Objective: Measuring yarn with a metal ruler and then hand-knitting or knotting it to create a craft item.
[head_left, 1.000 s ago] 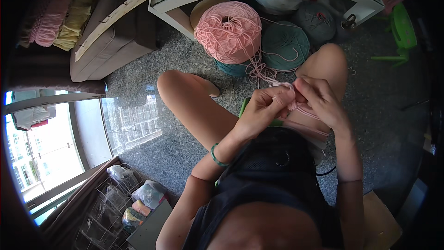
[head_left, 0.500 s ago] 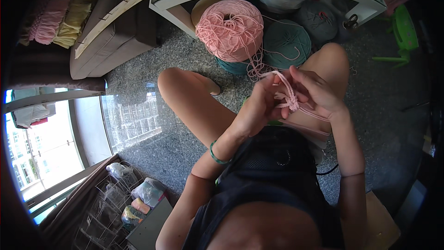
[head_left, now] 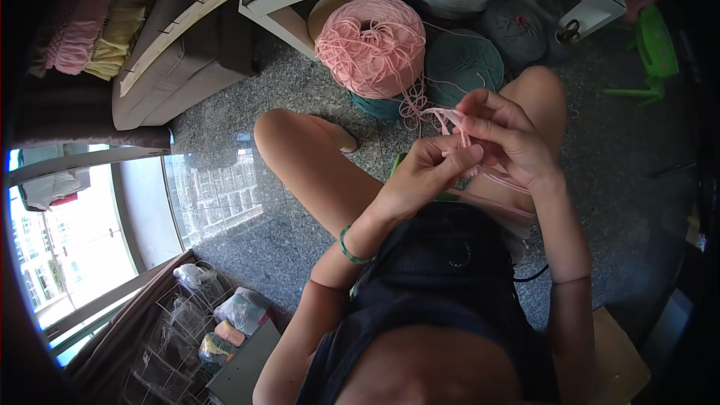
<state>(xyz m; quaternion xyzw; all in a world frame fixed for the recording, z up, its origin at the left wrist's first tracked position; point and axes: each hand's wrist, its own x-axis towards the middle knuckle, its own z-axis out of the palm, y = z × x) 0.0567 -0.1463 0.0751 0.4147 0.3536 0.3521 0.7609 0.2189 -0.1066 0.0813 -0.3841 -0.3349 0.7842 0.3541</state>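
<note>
Above my right thigh, both hands work close together on soft pink cord [head_left: 466, 135]. My left hand [head_left: 421, 178] pinches it between thumb and fingers, with the thumb pointing right. Just beyond, my right hand [head_left: 508, 136] grips a raised strand of the same cord between thumb and fingertips. The knotted part is mostly hidden under my fingers. Several pink strands run back over my right thigh. Other strands lead away from the hands to a loose tangle beside the big pink yarn ball [head_left: 371, 46] on the floor.
Right of the pink ball lie a green yarn ball [head_left: 466, 67] and a grey one [head_left: 514, 30], below a white-framed table [head_left: 262, 11]. Scissors [head_left: 568, 32] hang at its right leg. A green stool [head_left: 656, 52] stands far right, a wire rack [head_left: 169, 330] lower left.
My left thumb has come over the knotted cord and now covers it. The right hand has turned and moved slightly away from me, lifting a strand; the loop between the hands has narrowed.
</note>
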